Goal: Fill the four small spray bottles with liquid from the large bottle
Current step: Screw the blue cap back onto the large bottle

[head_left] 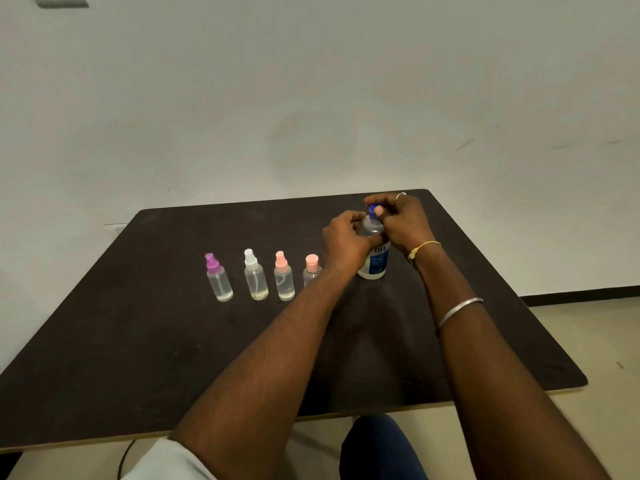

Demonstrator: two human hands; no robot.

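Clear plastic, the large bottle (pixel 375 263) looks smooth and fairly heavy; our left hand (pixel 344 242) grips its shoulder while our right hand (pixel 401 221) pinches the blue cap (pixel 371 210).

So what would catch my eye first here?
At the dark table's far right, the left hand grips a large clear blue-labelled bottle while the right hand pinches its blue cap. Left of them stand four small clear spray bottles, topped purple, white, pink, pink.

Dark table (pixel 138 341) before a pale wall (pixel 311 81), beige floor (pixel 595 341).
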